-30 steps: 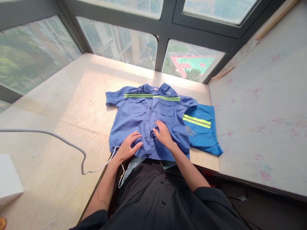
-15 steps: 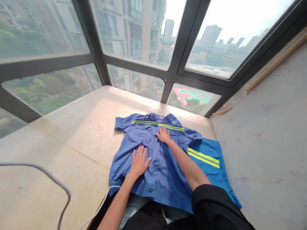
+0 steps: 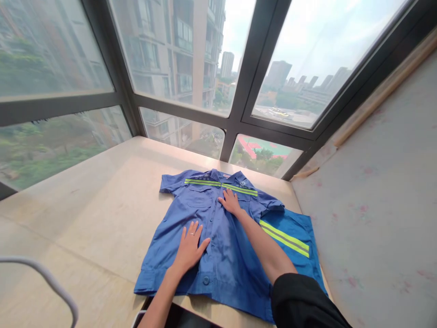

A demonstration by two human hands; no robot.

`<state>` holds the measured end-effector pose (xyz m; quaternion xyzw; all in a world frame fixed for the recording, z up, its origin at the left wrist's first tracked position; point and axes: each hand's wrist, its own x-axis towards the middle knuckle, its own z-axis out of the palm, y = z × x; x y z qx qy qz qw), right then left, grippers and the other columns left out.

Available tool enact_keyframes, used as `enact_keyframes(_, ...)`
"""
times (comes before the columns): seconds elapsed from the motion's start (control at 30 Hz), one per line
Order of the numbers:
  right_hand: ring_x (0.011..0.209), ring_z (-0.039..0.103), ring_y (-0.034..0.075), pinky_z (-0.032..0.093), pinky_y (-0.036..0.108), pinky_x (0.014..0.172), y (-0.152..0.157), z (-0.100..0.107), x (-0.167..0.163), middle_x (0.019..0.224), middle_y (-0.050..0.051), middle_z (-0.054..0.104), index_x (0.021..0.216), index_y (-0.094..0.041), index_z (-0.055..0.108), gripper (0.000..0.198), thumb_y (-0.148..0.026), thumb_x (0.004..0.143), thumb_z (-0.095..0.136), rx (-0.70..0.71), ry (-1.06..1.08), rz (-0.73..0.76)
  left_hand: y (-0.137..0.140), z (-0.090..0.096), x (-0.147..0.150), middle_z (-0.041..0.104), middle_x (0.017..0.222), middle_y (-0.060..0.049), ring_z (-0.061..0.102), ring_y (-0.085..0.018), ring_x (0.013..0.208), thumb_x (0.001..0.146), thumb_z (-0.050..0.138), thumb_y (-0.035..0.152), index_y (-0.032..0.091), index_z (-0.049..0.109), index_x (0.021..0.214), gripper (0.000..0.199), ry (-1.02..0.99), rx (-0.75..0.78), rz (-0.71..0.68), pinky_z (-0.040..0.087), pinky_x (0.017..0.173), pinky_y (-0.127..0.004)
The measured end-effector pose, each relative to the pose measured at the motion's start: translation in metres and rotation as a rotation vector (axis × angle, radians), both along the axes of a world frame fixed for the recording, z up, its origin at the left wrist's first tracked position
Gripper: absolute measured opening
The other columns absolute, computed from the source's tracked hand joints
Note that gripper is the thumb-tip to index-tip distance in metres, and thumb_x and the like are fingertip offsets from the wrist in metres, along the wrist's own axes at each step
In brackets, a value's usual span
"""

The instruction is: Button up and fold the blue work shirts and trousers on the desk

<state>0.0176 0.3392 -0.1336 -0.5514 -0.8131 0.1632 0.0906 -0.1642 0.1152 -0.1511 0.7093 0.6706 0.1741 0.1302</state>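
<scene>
A blue short-sleeved work shirt (image 3: 225, 255) lies spread face up, collar towards the window, with yellow-green reflective strips across the chest. My left hand (image 3: 190, 248) rests flat on the lower left front, fingers spread, a ring on one finger. On the chest beside the button placket lies my right hand (image 3: 230, 202), palm down with fingers apart. Under the shirt's right side, partly hidden, is a brighter blue garment (image 3: 290, 228) with a wide reflective band.
The pale window-sill board (image 3: 85, 200) bears both garments. Framed windows (image 3: 184, 127) border it at the back and left, and a papered wall (image 3: 368, 218) on the right. A white cable (image 3: 51, 280) curves up at the lower left.
The view has tilted up slightly. The shirt's lower left hem now spreads wider and flatter to the left. Both hands stay on the shirt, with my left hand slightly nearer the hem.
</scene>
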Motion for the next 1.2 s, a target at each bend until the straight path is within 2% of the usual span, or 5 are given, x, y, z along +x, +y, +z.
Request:
enact_keyframes(0.27, 0.144, 0.038, 0.025, 0.032, 0.051, 0.117, -0.101, -0.001, 0.046, 0.151, 0.014, 0.047, 0.147, -0.02, 0.042, 0.053, -0.036, 0.097, 0.045, 0.276, 0.359, 0.14, -0.063, 0.004, 0.012, 0.034, 0.159, -0.014, 0.021, -0.03, 0.15, 0.097, 0.041, 0.052, 0.02, 0.027, 0.156, 0.069, -0.033, 0.049, -0.1, 0.022, 0.12, -0.057)
enact_keyframes(0.43, 0.141, 0.041, 0.025, 0.036, 0.051, 0.116, -0.167, 0.004, 0.117, 0.149, 0.015, 0.048, 0.148, -0.018, 0.042, 0.055, -0.046, 0.099, 0.042, 0.381, 0.404, -0.137, -0.067, 0.003, 0.021, 0.033, 0.159, -0.016, 0.025, -0.034, 0.149, 0.089, 0.049, 0.06, 0.019, 0.023, 0.157, 0.083, 0.04, 0.064, -0.21, 0.024, 0.118, -0.057)
enact_keyframes(0.57, 0.139, 0.044, 0.031, 0.038, 0.055, 0.112, -0.195, -0.011, 0.182, 0.147, 0.021, 0.049, 0.145, -0.012, 0.045, 0.062, -0.052, 0.1, 0.034, 0.349, 0.282, -0.424, -0.066, -0.002, 0.018, 0.034, 0.157, -0.02, 0.029, -0.037, 0.147, 0.084, 0.052, 0.066, 0.013, 0.03, 0.155, 0.092, 0.125, 0.038, -0.184, 0.024, 0.118, -0.057)
enact_keyframes(0.8, 0.147, 0.031, 0.031, 0.029, 0.055, 0.116, -0.212, -0.023, 0.243, 0.155, 0.02, 0.038, 0.145, -0.013, 0.048, 0.057, -0.048, 0.101, 0.037, 0.249, -0.101, -0.322, -0.068, -0.002, 0.009, 0.035, 0.157, -0.02, 0.029, -0.04, 0.146, 0.081, 0.05, 0.067, 0.014, 0.037, 0.152, 0.09, 0.202, -0.008, -0.166, 0.021, 0.115, -0.063)
enact_keyframes(1.2, 0.148, 0.029, 0.03, 0.025, 0.052, 0.118, -0.203, -0.014, 0.267, 0.156, 0.017, 0.038, 0.145, -0.012, 0.048, 0.057, -0.046, 0.101, 0.036, 0.166, -0.08, -0.276, -0.089, 0.007, 0.014, 0.021, 0.161, -0.025, 0.017, -0.044, 0.149, 0.071, 0.061, 0.071, 0.015, 0.021, 0.157, 0.111, 0.186, -0.054, -0.231, 0.015, 0.115, -0.066)
